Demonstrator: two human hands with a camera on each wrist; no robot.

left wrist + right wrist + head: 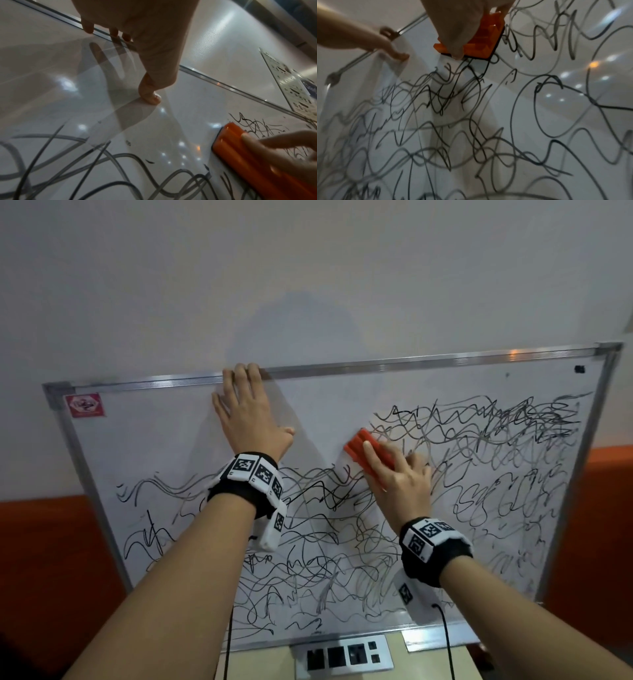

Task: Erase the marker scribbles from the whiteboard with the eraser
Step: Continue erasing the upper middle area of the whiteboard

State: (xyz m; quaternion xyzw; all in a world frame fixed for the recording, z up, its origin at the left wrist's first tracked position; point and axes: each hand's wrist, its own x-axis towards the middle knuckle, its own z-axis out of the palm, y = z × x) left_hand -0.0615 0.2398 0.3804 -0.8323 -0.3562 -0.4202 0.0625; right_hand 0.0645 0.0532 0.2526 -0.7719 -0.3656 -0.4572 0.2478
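A metal-framed whiteboard (164,440) leans against the wall, covered with black marker scribbles (479,460) over its right side and lower half; its upper left area is wiped clean. My right hand (400,474) grips an orange eraser (363,448) and presses it flat on the board at the left end of the upper scribbles. The eraser (240,146) shows in the left wrist view, and the eraser (484,40) in the right wrist view sits under my fingers. My left hand (246,409) lies flat on the clean part, fingertips over the top frame.
A red sticker (85,405) marks the board's top left corner. A socket panel (344,657) sits below the board's bottom edge. Cables hang from both wrist bands. An orange band runs along the wall on both sides of the board.
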